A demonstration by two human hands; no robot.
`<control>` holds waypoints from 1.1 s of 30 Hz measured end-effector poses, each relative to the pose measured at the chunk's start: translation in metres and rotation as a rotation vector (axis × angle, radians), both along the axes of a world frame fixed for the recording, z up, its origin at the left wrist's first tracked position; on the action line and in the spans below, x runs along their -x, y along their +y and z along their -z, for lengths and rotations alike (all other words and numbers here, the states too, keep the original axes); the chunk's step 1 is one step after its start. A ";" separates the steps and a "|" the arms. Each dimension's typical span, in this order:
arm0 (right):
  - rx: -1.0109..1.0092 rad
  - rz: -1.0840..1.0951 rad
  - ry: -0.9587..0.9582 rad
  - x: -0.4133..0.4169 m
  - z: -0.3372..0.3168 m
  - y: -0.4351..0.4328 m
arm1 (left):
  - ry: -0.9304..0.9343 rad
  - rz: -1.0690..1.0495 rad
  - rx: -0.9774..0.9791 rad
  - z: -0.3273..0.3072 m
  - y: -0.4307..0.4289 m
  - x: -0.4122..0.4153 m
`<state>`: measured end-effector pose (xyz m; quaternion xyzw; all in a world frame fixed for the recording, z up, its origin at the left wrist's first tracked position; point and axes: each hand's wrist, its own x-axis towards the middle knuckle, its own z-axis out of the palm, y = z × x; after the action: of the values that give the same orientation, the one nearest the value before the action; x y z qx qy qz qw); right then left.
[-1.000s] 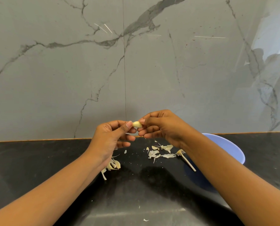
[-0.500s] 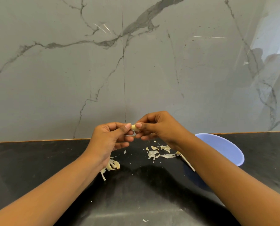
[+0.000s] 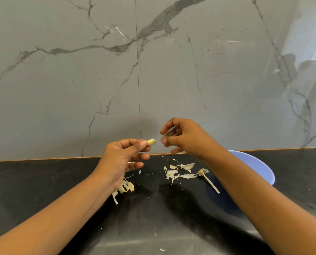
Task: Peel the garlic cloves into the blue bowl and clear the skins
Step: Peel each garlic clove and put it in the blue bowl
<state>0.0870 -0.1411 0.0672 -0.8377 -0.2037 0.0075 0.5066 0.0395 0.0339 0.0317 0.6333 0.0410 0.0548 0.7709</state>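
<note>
Fingers of my left hand (image 3: 120, 159) pinch a smooth, pale peeled garlic clove (image 3: 151, 142) above the glossy black table (image 3: 43, 181). My right hand (image 3: 187, 138) is curled and blurred, its grasp unclear. Papery skins (image 3: 179, 172) lie beside the round blue bowl (image 3: 258, 166).

The right forearm (image 3: 245, 192) crosses the blue bowl (image 3: 260, 168); skins (image 3: 187, 166) and a stalk (image 3: 211, 183) litter the counter (image 3: 43, 181) beside it.

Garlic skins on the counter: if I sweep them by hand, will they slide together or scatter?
Probably scatter: the garlic skins look paper-thin, curled and loose, so likely very light and floppy. Their smallest bits may cling to the counter.
</note>
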 end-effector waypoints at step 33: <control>0.484 -0.095 0.055 -0.004 -0.031 -0.040 | -0.260 0.300 -1.462 -0.004 0.043 -0.016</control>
<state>0.0909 -0.1814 0.0982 -0.9236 -0.2214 0.1028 0.2955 0.0552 0.0765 0.0357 0.9704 -0.1834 0.0368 0.1525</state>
